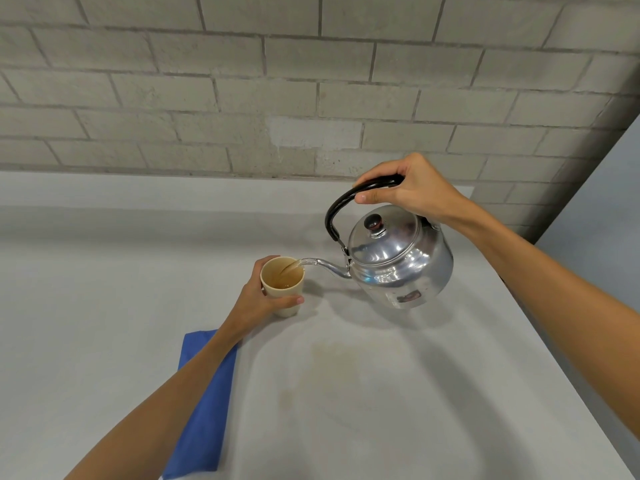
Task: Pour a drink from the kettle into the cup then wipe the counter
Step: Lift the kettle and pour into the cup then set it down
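Pouring brownish drink from a tilted metal kettle [398,261], raised off the grey desk [104,306] by the right hand [412,192], fingers [367,197] closed round its black handle [341,206]. Steadying a cream cup [282,285] on the desk left of the spout, left hand [256,303] wrapped round it. Lying flat beneath the left forearm, a folded blue cloth [201,420]. Showing nearer the camera, a faint tan stain [341,362].

A shiny metal kettle [398,261] with a black handle hangs tilted above the table [381,393], its spout pouring brownish liquid into a cream cup [283,286] (partly filled). A folded blue cloth [204,403] lies flat near the table's front edge.
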Available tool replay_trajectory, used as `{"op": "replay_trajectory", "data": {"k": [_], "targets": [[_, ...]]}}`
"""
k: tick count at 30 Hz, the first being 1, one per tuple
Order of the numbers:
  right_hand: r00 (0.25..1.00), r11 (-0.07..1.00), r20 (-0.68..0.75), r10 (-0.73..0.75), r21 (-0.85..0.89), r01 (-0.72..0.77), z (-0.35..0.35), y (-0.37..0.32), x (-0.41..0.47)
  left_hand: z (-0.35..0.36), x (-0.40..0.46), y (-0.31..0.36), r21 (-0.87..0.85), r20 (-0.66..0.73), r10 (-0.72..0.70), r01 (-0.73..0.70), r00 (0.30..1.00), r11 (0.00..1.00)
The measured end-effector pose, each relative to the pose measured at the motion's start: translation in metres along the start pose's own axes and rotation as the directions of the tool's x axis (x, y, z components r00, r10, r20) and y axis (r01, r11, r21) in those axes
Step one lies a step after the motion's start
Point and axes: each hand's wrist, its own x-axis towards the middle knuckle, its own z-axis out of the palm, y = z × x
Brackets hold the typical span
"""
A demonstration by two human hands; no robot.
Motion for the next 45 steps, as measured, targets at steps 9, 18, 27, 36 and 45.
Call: {"op": "replay_trajectory", "data": {"k": [9,18,27,36,45], "targets": [[1.000,0.999,0.009,0.002,-0.037,-0.002,-0.001,-0.005,0.002,0.000,-0.001,0.001,-0.008,-0.001,0.000,0.000,1.000,1.000],[1.000,0.999,0.002,-0.008,-0.045,0.008,-0.004,-0.008,0.003,0.000,-0.001,0.002,-0.007,0.003,0.001,-0.001,1.000,1.000],[1.000,0.998,0.001,-0.002,-0.062,0.002,-0.008,-0.009,0.003,0.000,-0.002,0.002,0.008,-0.007,0.004,-0.004,1.000,1.000],[1.000,0.996,0.015,-0.008,-0.083,0.009,-0.008,-0.013,0.000,0.000,-0.001,0.001,0.015,-0.004,-0.002,0.002,1.000,1.000],[1.000,0.995,0.009,-0.009,-0.102,0.010,-0.009,-0.018,-0.001,-0.001,-0.002,0.003,0.021,0.002,-0.007,0.006,1.000,1.000]]}}
